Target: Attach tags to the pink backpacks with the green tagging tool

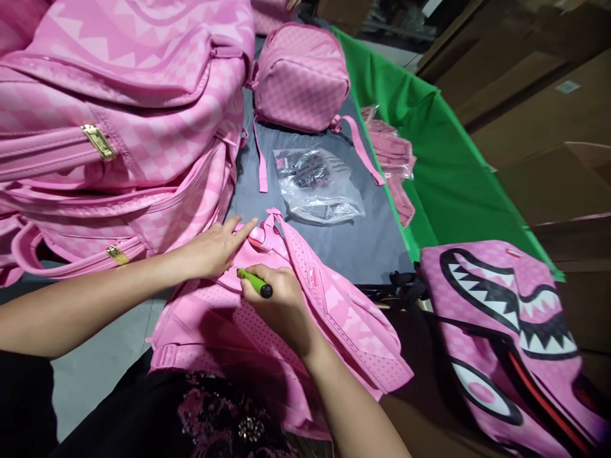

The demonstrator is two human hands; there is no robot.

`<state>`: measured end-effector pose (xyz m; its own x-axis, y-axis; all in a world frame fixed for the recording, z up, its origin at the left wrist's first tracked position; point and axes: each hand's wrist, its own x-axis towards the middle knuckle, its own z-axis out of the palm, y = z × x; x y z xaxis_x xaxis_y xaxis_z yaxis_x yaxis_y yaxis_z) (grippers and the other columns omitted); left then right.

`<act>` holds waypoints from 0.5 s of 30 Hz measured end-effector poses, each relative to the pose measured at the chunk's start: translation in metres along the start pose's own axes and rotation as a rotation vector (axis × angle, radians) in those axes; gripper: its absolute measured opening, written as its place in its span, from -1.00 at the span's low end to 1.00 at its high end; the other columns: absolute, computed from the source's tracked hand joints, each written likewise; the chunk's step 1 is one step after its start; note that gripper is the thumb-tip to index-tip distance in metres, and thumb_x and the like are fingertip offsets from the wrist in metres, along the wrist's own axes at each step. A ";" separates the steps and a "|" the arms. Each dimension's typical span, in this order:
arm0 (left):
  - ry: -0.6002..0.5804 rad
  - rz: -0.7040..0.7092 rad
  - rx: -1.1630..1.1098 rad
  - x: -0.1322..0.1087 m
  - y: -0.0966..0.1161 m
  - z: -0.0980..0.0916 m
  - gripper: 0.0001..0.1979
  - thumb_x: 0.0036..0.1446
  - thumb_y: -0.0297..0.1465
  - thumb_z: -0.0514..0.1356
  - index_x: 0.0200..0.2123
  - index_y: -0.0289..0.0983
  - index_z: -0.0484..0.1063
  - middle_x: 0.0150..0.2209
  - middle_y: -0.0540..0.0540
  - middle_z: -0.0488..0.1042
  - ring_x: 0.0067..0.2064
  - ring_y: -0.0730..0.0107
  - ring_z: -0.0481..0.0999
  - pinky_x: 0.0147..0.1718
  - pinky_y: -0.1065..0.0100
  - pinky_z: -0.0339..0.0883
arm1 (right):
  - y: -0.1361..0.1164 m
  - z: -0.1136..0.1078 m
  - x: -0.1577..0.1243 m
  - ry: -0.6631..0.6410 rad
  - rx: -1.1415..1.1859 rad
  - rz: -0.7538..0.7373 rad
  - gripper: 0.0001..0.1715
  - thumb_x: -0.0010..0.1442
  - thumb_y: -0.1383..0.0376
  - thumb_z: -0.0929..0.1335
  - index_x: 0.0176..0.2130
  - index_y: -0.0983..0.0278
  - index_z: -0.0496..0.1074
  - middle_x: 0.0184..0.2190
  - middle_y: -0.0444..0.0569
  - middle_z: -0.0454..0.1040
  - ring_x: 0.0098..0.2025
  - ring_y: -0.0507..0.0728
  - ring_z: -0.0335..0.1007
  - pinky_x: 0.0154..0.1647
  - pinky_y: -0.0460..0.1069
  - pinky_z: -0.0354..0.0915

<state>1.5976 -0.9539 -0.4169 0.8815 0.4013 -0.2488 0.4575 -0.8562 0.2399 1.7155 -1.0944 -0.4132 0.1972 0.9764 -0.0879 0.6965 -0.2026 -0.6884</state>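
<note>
A pink backpack (pixel 267 318) lies across my lap, its back panel and dotted shoulder straps facing up. My right hand (pixel 281 302) is closed around a green pen-shaped tool (pixel 255 283) with a black end. The tool's other end is at the pink fabric near the backpack's top, and I cannot make out its tip. My left hand (pixel 217 248) rests on the top edge of the same backpack, fingers stretched out beside the grab handle (pixel 260 234).
Large pink checkered backpacks (pixel 128 127) pile up at left. On the grey table (pixel 377 254) are a small pink bag (pixel 303 79) and a clear plastic bag (pixel 317 184). Wrapped pink pieces (pixel 391 152) lie by green fabric (pixel 429 146). A shark-mouth backpack (pixel 506 318) and cardboard boxes (pixel 548 127) are at right.
</note>
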 end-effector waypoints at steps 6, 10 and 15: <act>0.034 0.000 -0.035 0.002 -0.004 0.007 -0.07 0.12 -0.55 0.16 0.45 -0.26 -0.27 0.36 -0.44 0.02 0.21 -0.12 0.37 0.14 0.05 0.31 | 0.010 -0.033 -0.006 0.024 0.018 -0.023 -0.83 0.18 0.28 0.35 -0.32 0.22 0.58 -0.50 -0.13 0.57 -0.43 0.06 0.47 -0.21 -0.05 0.29; 0.029 -0.020 -0.067 0.005 -0.004 0.008 -0.08 0.11 -0.56 0.17 0.46 -0.26 -0.23 0.38 -0.43 0.00 0.24 -0.15 0.34 0.17 0.04 0.30 | 0.064 -0.089 0.002 0.392 -0.207 -0.102 -0.71 0.22 0.34 0.24 -0.14 0.25 0.50 -0.01 0.07 0.57 0.06 0.20 0.47 0.15 0.10 0.27; 0.015 -0.065 -0.068 0.011 -0.002 0.011 -0.07 0.09 -0.59 0.16 0.46 -0.24 -0.19 0.40 -0.42 0.00 0.21 -0.15 0.38 0.14 0.02 0.35 | 0.152 -0.119 0.078 0.054 -0.773 0.125 -0.62 0.11 0.50 0.28 -0.08 0.37 0.52 -0.05 0.21 0.58 0.03 0.28 0.48 0.06 0.09 0.32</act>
<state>1.6054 -0.9516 -0.4305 0.8511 0.4606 -0.2519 0.5202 -0.8045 0.2866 1.9182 -1.0580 -0.4389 0.3248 0.9421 -0.0830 0.9458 -0.3241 0.0221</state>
